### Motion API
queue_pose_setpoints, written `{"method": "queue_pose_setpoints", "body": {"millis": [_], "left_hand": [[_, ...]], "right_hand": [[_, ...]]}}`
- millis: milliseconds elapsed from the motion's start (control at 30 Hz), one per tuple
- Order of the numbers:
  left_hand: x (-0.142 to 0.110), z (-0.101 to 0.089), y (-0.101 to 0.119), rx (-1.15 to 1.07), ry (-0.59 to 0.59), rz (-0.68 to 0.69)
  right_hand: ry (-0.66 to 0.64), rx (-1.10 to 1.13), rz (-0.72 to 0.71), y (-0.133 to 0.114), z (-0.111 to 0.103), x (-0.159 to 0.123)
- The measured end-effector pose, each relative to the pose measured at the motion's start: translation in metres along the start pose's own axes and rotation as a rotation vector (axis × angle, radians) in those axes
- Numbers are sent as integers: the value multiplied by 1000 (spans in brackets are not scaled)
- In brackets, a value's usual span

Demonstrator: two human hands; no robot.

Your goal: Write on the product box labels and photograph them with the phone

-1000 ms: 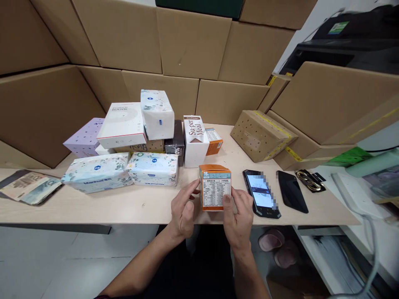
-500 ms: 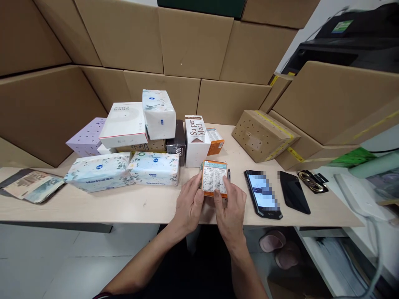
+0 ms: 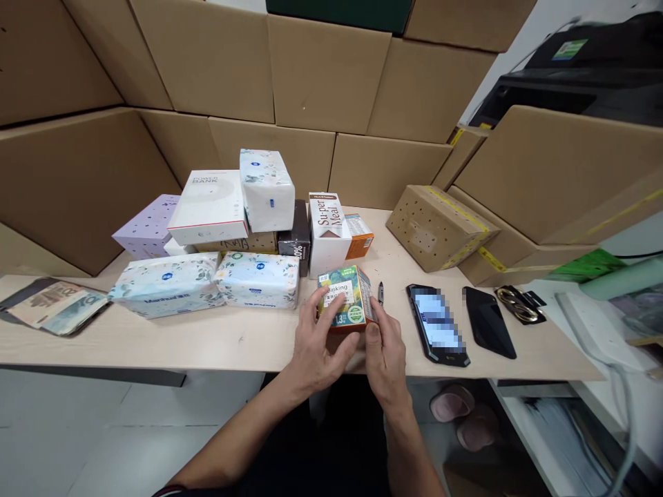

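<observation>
The box [image 3: 350, 298] is near the front edge of the table [image 3: 248, 345], straight before the person, and it lies just beyond both hands, between them. No hand is clearly nearer, since both reach it. Its printed front face is turned a little to the left and tilted upward, with one side face showing on the right. A long axis cannot be told with certainty, because the fingers cover part of the box; whether the bottom rests on the table is also hidden.

The left hand [image 3: 318, 351] is spread: its fingers lie over the left part of the front face, and its thumb stands well apart, below the lower edge. The right hand [image 3: 386, 357] is more closed, and it seems to pinch the lower right corner between thumb and fingers. Just beside its fingertips, a pen [image 3: 380, 293] lies on the table; the phone [image 3: 438, 324] is farther right.
</observation>
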State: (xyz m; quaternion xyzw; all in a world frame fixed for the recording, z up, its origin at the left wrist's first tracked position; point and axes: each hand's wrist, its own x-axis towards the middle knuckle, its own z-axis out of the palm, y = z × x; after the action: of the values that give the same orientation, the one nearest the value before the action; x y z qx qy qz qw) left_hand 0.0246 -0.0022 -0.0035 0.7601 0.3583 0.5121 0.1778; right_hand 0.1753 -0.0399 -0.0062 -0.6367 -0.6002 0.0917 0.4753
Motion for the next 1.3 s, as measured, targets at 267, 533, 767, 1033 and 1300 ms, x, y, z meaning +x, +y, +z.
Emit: {"method": "queue_pose_setpoints", "body": {"millis": [267,533,767,1033,1300], "left_hand": [[4,9,2,309,-48,77],[5,9,3,339,-78,118],[6,7,6,371,-77,187],[3,5,9,285,2,180],[6,5,11,279,32,212]], "right_hand": [[11,-161,7,16,-20,7],[-141,-394,37,43,-26,35],[-233,-392,75,38,-24,43],[105,347,303,36,-37,41],[104,874,298,20,-41,37]]}}
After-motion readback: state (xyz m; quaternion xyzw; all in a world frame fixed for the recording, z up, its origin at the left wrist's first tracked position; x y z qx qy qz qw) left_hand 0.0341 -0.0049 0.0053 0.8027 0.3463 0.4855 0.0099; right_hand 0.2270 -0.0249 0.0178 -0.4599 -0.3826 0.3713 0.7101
